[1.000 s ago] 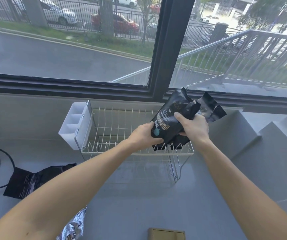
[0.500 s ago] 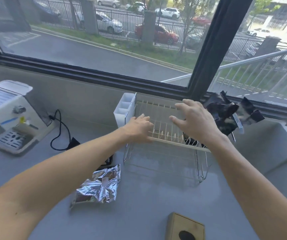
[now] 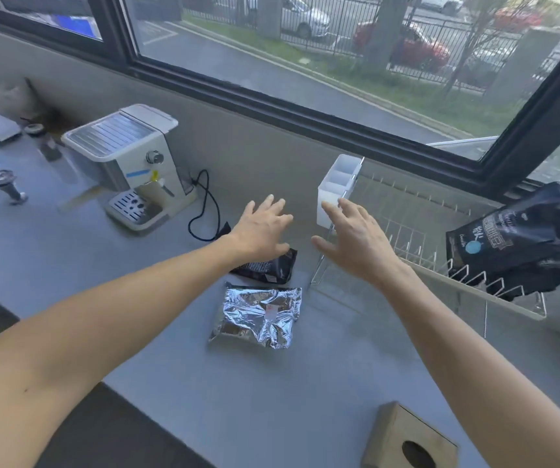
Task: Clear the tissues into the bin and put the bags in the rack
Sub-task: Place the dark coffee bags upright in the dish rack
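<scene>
A white wire rack (image 3: 417,231) stands on the grey counter at the right, with black bags (image 3: 522,241) leaning in its right end. Left of the rack a black bag (image 3: 272,268) lies flat, partly under my left hand (image 3: 261,228), which hovers above it with fingers spread. Just in front of that lies a crinkled silver foil bag (image 3: 258,315). My right hand (image 3: 353,241) is open over the rack's left end, holding nothing. No loose tissues or bin show in this view.
A white coffee machine (image 3: 130,163) with a black cable (image 3: 204,211) stands at the left. A white cutlery holder (image 3: 337,190) hangs on the rack's left end. A wooden tissue box (image 3: 407,440) sits at the near edge. Small items lie at the far left.
Both hands let go of the black bags, now resting in the rack, and swung left toward the bags on the counter. The view turned left, bringing the coffee machine into sight.
</scene>
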